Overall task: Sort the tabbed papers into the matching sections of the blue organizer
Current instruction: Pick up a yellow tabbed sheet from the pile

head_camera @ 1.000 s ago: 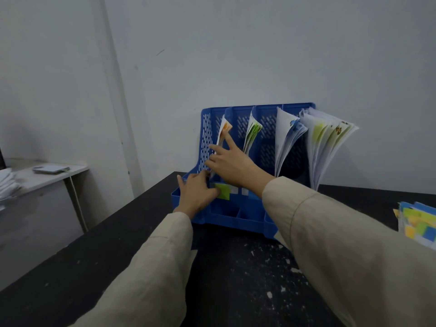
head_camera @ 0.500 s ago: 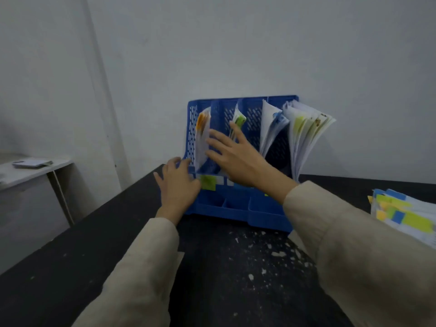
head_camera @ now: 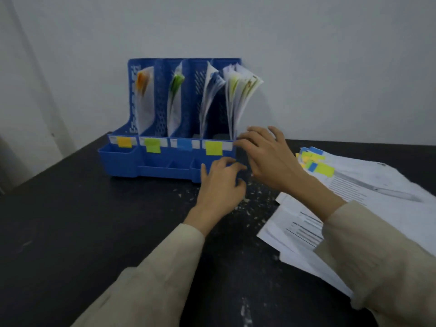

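Black counter (head_camera: pixel 94 220): both hands (head_camera: pixel 221 182) (head_camera: pixel 271 159) spread, empty, beside the blue plastic organizer (head_camera: pixel 165 159); limp tabbed paper sheets (head_camera: pixel 368 185) probably lift best by an edge.

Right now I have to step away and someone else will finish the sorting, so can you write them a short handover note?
Left hand: empty, fingers loosely curled, over the table by the organizer's front right corner.
Right hand: empty, fingers spread, near the organizer's right end; the frame is blurred, so contact is unclear.
Blue organizer: upright against the wall, four sections labelled orange, green, blue, yellow from left to right, each already holding papers.
Unsorted tabbed papers: stacked on the table to the right, with a pen on top.
Done: some sheets filed in every section.
Left: file the remaining stack by tab colour.
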The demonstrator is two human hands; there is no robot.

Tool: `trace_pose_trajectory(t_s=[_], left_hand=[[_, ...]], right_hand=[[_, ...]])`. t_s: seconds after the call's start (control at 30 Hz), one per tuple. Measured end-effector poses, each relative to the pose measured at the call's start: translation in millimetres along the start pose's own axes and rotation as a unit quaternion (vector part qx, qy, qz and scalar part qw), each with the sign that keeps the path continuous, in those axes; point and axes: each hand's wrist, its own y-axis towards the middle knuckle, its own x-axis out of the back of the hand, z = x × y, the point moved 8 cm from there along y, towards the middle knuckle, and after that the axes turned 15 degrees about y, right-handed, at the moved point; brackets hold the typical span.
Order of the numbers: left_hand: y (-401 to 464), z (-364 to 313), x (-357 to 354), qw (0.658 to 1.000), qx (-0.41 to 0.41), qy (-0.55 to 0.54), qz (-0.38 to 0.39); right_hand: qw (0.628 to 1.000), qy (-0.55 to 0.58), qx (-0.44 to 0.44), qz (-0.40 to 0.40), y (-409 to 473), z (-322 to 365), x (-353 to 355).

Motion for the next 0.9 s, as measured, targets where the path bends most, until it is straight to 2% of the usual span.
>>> trace_pose_trajectory(t_s=[0.1,0.17,0.27,0.4,0.47,0.57,0.63,0.7,0.9], left_hand=[[-2,-40,-21,0.997,-0.079,0.011,0.01],[-4,-60,-35,0.993,-0.117,0.003,0.028],[-9,-83,-56,0.983,-0.17,0.015,0.071],[-10,-96,-73,0.98,-0.182,0.01,0.082],[-8,-90,-75,0.984,-0.168,0.001,0.066],[-10,-86,-82,0.982,-0.162,0.001,0.099],[-14,-87,-86,0.977,-0.171,0.012,0.126],[-17,-90,-87,0.973,-0.184,0.013,0.137],[-23,-92,-89,0.965,-0.198,-0.005,0.171]], right_hand=[[0.998,0.032,-0.052,0.004,-33,-21,11],[0.992,0.05,-0.116,0.015,-59,-39,18],[0.966,0.046,-0.24,0.086,-96,-73,14],[0.895,0.014,-0.429,0.122,-143,-124,22],[0.844,-0.014,-0.523,0.121,-170,-153,32],[0.76,-0.036,-0.638,0.12,-215,-186,49],[0.725,-0.028,-0.677,0.121,-233,-198,52],[0.712,-0.022,-0.692,0.114,-241,-206,52],[0.723,0.033,-0.686,0.074,-233,-206,59]])
